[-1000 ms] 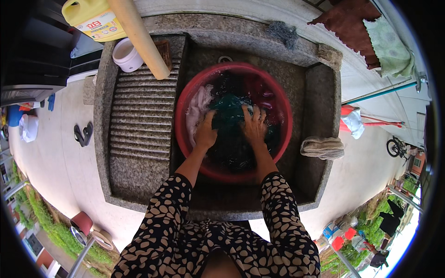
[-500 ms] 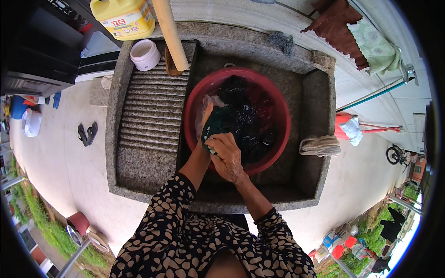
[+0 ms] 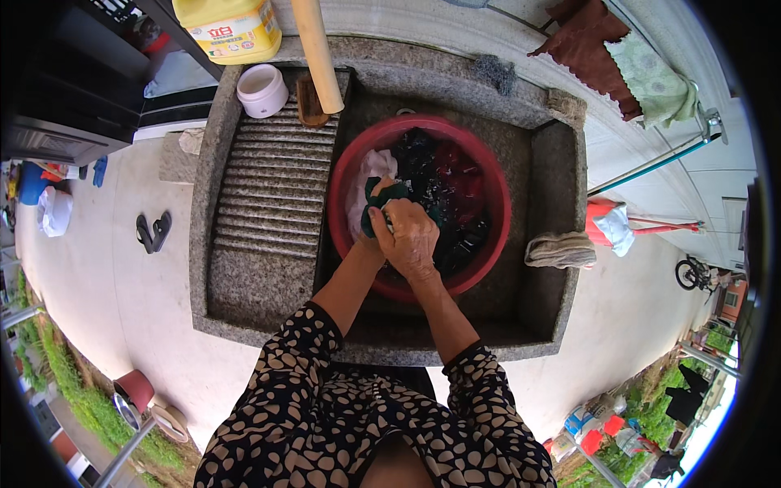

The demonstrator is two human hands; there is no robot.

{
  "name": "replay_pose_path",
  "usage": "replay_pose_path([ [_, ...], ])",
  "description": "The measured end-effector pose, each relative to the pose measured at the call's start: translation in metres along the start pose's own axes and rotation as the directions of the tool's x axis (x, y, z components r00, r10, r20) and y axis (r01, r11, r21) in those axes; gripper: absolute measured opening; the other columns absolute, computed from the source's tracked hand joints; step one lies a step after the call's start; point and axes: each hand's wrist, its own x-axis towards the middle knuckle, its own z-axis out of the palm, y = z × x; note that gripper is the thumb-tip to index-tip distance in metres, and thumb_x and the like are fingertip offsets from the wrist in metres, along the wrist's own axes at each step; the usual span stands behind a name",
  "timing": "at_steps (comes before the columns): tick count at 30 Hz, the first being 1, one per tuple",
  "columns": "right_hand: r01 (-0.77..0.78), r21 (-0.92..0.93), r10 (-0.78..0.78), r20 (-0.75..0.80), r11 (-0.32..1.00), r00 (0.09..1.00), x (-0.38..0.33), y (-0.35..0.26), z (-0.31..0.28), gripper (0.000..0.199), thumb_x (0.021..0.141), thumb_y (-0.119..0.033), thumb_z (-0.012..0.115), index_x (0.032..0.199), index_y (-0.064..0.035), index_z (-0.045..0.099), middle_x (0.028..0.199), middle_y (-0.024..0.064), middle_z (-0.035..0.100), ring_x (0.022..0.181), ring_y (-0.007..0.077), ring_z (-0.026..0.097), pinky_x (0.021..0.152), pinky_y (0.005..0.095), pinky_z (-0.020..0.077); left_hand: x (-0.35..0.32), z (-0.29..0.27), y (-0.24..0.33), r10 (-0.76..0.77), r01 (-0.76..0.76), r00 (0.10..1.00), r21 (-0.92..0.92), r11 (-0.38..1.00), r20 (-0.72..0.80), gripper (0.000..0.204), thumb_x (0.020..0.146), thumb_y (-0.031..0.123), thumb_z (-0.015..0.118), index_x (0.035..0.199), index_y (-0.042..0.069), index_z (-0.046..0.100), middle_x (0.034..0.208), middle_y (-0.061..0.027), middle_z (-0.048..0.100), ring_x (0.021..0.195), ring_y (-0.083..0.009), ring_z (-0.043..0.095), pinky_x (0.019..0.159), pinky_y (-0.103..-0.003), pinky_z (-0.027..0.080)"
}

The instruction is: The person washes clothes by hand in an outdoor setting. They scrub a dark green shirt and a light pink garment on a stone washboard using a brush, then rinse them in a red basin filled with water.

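- We see a grey stone sink [image 3: 205, 203] with a ribbed washboard [image 3: 272, 191] on its left side.
- In the deeper part of this sink stands a round red basin [image 3: 503, 195], which holds water and wet clothes.
- Inside the basin we find dark clothes [image 3: 416, 154] toward the back, a dark red cloth [image 3: 460, 180] toward the right and a pale pink cloth [image 3: 358, 195] at the left.
- Behind the washboard stands a yellow jug [image 3: 232, 34], near a light wooden pole [image 3: 317, 57].
- Our right hand [image 3: 413, 236] is curled, its fingers closed over a green cloth [image 3: 396, 193].
- Our left hand [image 3: 372, 241] is partly covered by the right one and touches the same cloth; how far it is closed, we cannot tell.
- A small white tub [image 3: 262, 91] sits on the washboard's far end.
- The green cloth is bunched at our hands, over the basin's left half, beside the pale pink cloth.
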Motion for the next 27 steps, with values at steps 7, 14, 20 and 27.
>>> replay_pose_path([
  [7, -0.085, -0.239, 0.060, -0.111, 0.967, 0.992, 0.014, 0.060, 0.008, 0.026, 0.083, -0.019, 0.063, 0.064, -0.0072, 0.050, 0.063, 0.0105, 0.053, 0.061, 0.0300, 0.056, 0.052, 0.0404, 0.0458, -0.005, 0.063, 0.022, -0.504, 0.416, 0.793, -0.301, 0.858, -0.342, 0.026, 0.097, 0.037, 0.043, 0.110, 0.019, 0.057, 0.097, 0.0015, 0.060, 0.083, -0.0114, 0.059, 0.072, -0.026, 0.049],
  [14, -0.738, 0.052, 0.739, 0.013, 0.672, 0.674, 0.004, 0.147, -0.066, 0.030, 0.088, -0.030, 0.058, 0.091, -0.0013, 0.063, 0.078, 0.0181, 0.062, 0.075, 0.0340, 0.061, 0.072, 0.0427, 0.0461, 0.031, 0.040, 0.095, -0.317, 0.444, 0.853, 0.257, 0.859, -0.413, 0.057, 0.075, 0.044, 0.073, 0.122, 0.019, 0.053, 0.104, 0.0029, 0.059, 0.082, -0.0088, 0.056, 0.055, -0.022, 0.037],
  [20, -0.381, -0.552, 0.421, -0.059, 0.742, 0.905, -0.007, 0.131, -0.053, 0.034, 0.081, -0.026, 0.066, 0.114, -0.0191, 0.059, 0.129, 0.0141, 0.043, 0.113, 0.0370, 0.044, 0.078, 0.0505, 0.0443, 0.052, 0.039, 0.053, -0.075, 0.277, 0.884, 0.387, 0.879, -0.461, 0.063, 0.078, 0.024, 0.075, 0.130, 0.009, 0.042, 0.110, -0.0008, 0.060, 0.086, -0.0082, 0.057, 0.061, -0.022, 0.043],
  [27, -0.149, -0.575, 0.310, 0.192, 0.805, 0.931, -0.034, 0.172, 0.018, 0.055, 0.079, -0.031, 0.068, 0.130, -0.0278, 0.049, 0.142, 0.0136, 0.030, 0.125, 0.0423, 0.032, 0.082, 0.0617, 0.0412, 0.049, -0.023, -0.022, 0.043, 0.090, 0.993, 0.933, 0.348, -0.112, 0.068, 0.077, 0.009, 0.069, 0.135, 0.003, 0.034, 0.131, -0.0209, 0.043, 0.127, -0.0321, 0.039, 0.104, -0.036, 0.031],
])
